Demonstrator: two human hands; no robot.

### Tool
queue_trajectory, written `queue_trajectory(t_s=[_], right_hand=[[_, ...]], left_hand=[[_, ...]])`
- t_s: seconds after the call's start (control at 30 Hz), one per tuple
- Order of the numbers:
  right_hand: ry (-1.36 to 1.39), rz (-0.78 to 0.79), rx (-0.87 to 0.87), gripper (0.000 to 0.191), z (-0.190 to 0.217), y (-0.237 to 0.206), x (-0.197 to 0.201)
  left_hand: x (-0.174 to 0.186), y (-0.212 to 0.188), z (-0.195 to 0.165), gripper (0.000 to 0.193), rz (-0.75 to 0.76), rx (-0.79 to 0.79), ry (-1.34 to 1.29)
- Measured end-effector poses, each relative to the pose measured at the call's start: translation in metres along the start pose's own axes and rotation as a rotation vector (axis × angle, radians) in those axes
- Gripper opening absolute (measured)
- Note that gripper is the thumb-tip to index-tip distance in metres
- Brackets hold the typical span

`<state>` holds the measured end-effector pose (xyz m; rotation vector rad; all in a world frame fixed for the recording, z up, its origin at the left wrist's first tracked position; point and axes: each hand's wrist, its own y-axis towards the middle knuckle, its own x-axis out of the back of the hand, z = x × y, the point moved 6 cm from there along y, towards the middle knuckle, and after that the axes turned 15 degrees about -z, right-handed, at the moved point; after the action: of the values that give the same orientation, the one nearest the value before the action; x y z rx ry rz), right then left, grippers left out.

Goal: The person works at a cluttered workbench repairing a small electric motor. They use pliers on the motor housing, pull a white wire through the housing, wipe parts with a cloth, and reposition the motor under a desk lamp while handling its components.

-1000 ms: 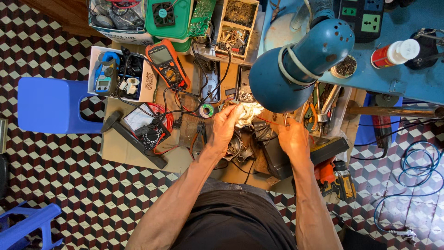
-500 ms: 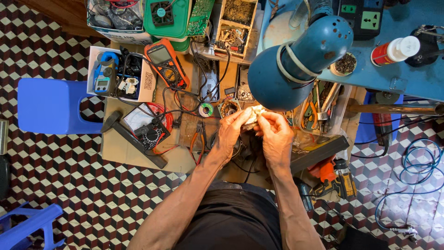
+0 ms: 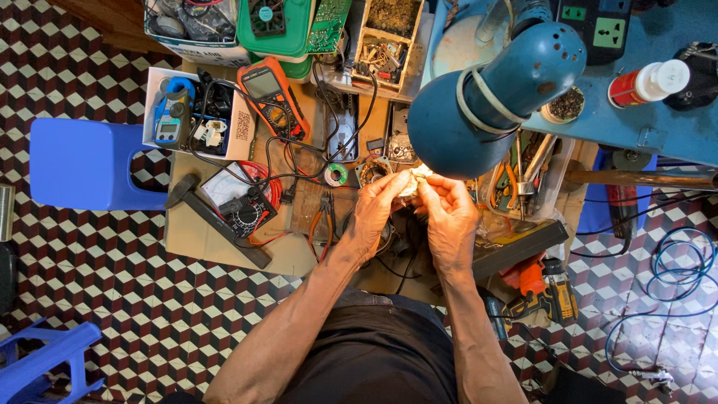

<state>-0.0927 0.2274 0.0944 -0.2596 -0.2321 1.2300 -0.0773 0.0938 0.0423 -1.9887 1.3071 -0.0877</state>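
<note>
— What colours stand out?

— The desk lamp (image 3: 493,97) is teal blue, like the counter (image 3: 673,127) at the right. The stool (image 3: 86,164) is plain bright blue. The multimeter (image 3: 271,93) is orange and black, and the drill (image 3: 542,288) is orange.

— And the floor?

— The floor (image 3: 97,277) has a cube pattern of dark red, white and black tiles. The cable (image 3: 673,292) on it is blue, and the tray (image 3: 280,34) is green.
</note>
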Motion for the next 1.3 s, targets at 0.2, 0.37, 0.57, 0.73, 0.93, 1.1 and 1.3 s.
queue_trajectory(t_s=[0.2,0.37,0.57,0.73,0.93,1.1,1.3], right_hand=[[0.059,0.007,-0.001,0.016,0.002,0.002,-0.001],[0.063,-0.024,0.151,0.015,0.015,-0.007,0.004],[-0.078,-0.02,0.46,0.016,0.037,-0.019,0.005],[-0.351,-0.08,0.597,0.017,0.045,-0.024,0.007],[-0.476,-0.109,0.774,0.021,0.05,-0.027,0.003],[-0.519,-0.11,0.819,0.021,0.049,-0.027,0.0],[0.044,-0.039,0.013,0.019,0.018,0.002,0.012]], left_hand=[[0.003,0.006,0.002,0.037,-0.058,0.054,-0.066],[0.015,0.017,-0.009,0.04,-0.129,-0.008,-0.157],[0.024,0.016,-0.009,0.037,-0.141,-0.052,-0.071],[0.014,0.01,-0.004,0.036,-0.076,-0.057,0.045],[-0.008,0.0,-0.014,0.027,0.038,-0.046,0.127],[-0.015,-0.008,-0.026,0.032,0.059,-0.058,0.224],[-0.007,-0.005,-0.025,0.03,0.02,0.005,0.322]])
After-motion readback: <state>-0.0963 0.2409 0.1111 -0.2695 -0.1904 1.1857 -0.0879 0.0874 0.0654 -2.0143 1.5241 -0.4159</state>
